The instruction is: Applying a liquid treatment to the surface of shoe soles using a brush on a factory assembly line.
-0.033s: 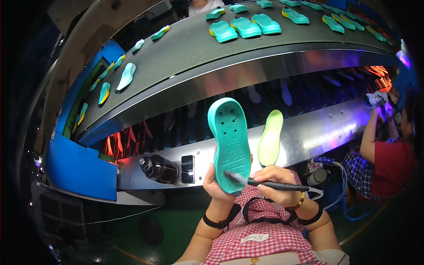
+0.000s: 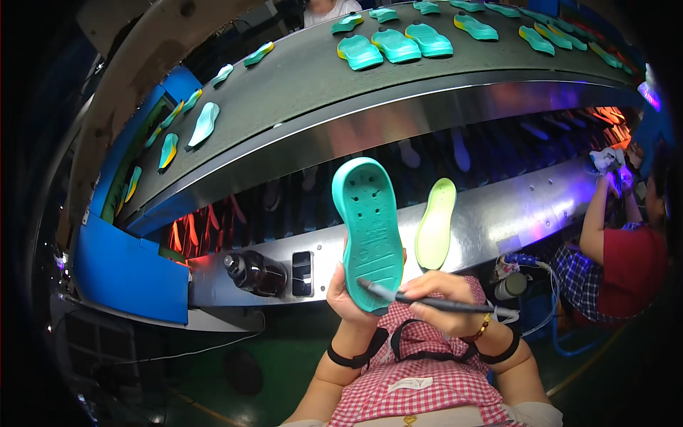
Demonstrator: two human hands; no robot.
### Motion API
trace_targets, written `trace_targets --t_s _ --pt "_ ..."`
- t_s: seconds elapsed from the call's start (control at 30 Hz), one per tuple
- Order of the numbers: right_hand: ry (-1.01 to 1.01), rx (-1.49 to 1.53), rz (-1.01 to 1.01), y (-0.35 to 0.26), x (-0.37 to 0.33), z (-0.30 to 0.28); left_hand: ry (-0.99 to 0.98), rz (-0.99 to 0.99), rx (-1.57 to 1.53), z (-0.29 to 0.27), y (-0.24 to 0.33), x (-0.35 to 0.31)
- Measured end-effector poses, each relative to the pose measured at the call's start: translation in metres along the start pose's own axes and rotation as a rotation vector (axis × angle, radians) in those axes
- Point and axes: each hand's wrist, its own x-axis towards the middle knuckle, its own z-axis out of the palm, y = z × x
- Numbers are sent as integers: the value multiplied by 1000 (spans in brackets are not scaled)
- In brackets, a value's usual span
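My left hand [image 2: 346, 297] is wrapped around the lower end of a teal shoe sole [image 2: 368, 228], held upright in front of me with its holed, grooved face toward me. My right hand [image 2: 445, 299] pinches a black-handled brush [image 2: 455, 306] whose pale head lies against the lower part of that face. The brush tip touches the grooves near the sole's left edge. Just beyond my right hand, a yellow-green sole [image 2: 435, 224] lies on the metal ledge [image 2: 491, 213].
A conveyor belt [image 2: 299, 85] carries several teal and yellow soles [image 2: 429, 40]. Below it, a lower level glows red at both ends. A dark bottle [image 2: 262, 272] stands on the ledge at left. At right, another person [image 2: 629, 263] works beside cables and a can [image 2: 511, 286].
The brush has shifted slightly down and its handle has tilted a little with my right hand. The teal sole has moved slightly left in my left hand.
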Motion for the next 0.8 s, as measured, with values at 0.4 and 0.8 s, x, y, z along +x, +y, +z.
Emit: trace_targets --t_s 0.4,0.8 --pt "-304 14 -121 -6 16 -23 66 50 182 -14 9 6" --pt "-492 -25 -31 -1 16 -38 -80 -492 146 -13 28 15"
